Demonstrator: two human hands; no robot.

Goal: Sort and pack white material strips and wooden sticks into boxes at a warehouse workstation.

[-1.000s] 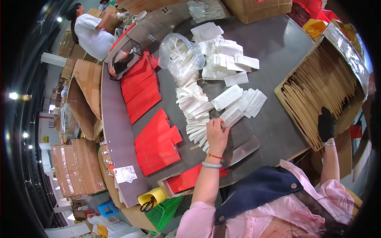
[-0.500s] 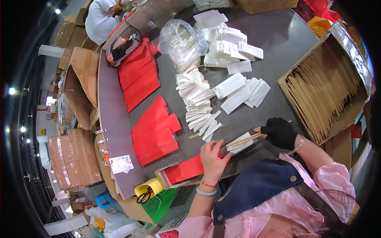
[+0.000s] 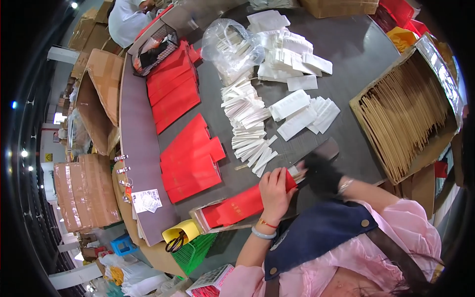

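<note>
My left hand is closed round the open end of a long red paper sleeve. The sleeve's other end lies in a shallow cardboard tray at the table's front edge. A pale bit of sticks and white paper pokes out of the sleeve's mouth. My right hand, in a black fingerless glove, is at that mouth, smeared by motion, and its grip cannot be made out. Behind it a dark flat piece lies on the table.
Red sleeves are fanned out at the left. White paper packets and narrow white strips lie mid-table. An open carton of thin brown sticks stands at right. A yellow holder with scissors sits at the front edge.
The red sleeve has come up and right, over the sticks and white paper that were bare between my hands. My right hand has moved left towards my left hand.
</note>
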